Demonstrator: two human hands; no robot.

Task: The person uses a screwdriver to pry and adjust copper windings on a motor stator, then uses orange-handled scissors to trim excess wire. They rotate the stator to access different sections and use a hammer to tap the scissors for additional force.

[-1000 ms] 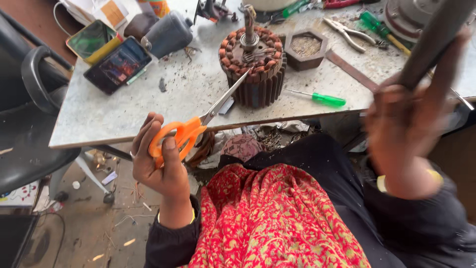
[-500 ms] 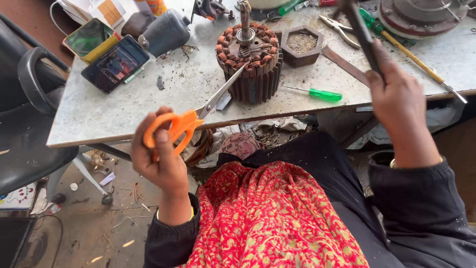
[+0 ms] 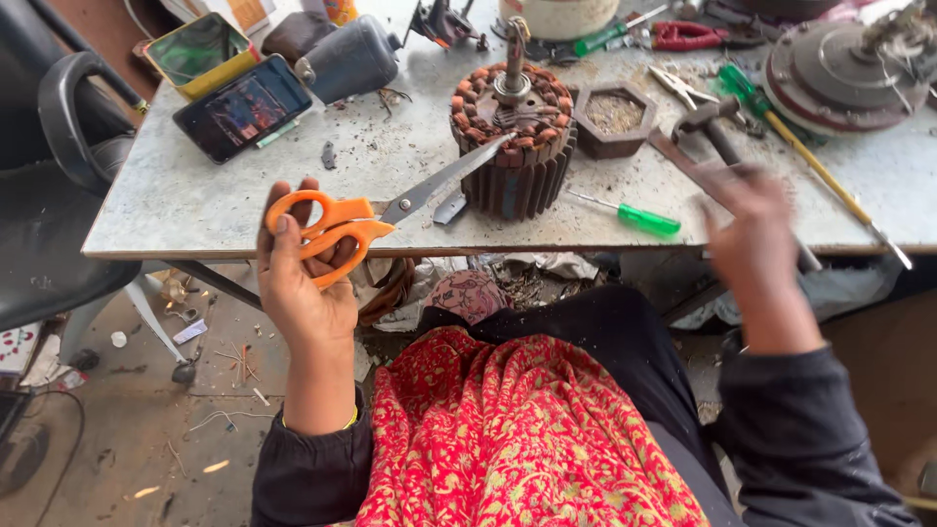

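A small repair workshop. The gritty desk (image 3: 195, 195) carries a wound motor core (image 3: 512, 146), a hammer (image 3: 717, 132) and screwdrivers (image 3: 630, 213). Wire scraps litter the floor (image 3: 146, 429).

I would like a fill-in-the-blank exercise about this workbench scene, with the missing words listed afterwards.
1. The left hand holds scissors with ____ plastic handles.
2. The scissor blades point toward the round copper-wound motor stator, which stands on the ____ worktop.
3. The small screwdriver lying near the table edge has a ____ handle.
4. The blurred right hand is beside a ____ with a dark handle.

Missing words: orange; grey; green; hammer
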